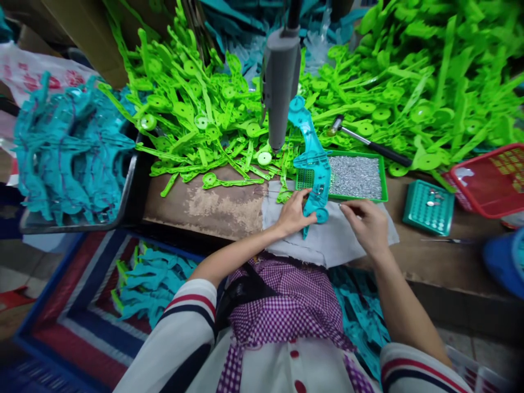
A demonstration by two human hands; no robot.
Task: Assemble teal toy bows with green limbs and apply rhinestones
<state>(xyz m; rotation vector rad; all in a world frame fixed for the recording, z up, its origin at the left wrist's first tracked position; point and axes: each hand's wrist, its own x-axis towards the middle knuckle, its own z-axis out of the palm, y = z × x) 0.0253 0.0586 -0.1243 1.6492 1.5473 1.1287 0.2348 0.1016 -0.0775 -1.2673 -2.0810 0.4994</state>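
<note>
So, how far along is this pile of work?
Probably done: the stacked teal pieces in the left tray. In hand: the left hand steadies one teal piece on the cloth; the right hand pinches a small item beside the screw tray. Left, seemingly: the big green heap.

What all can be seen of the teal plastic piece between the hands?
The teal plastic piece is long and curved, seemingly moulded, with a round top end, a wider middle and a round eye near the bottom. It lies on a grey cloth, crossing a corner of the green tray, its top beside the grey hanging tool. The left hand grips its lower part; the right hand is close by.
</note>
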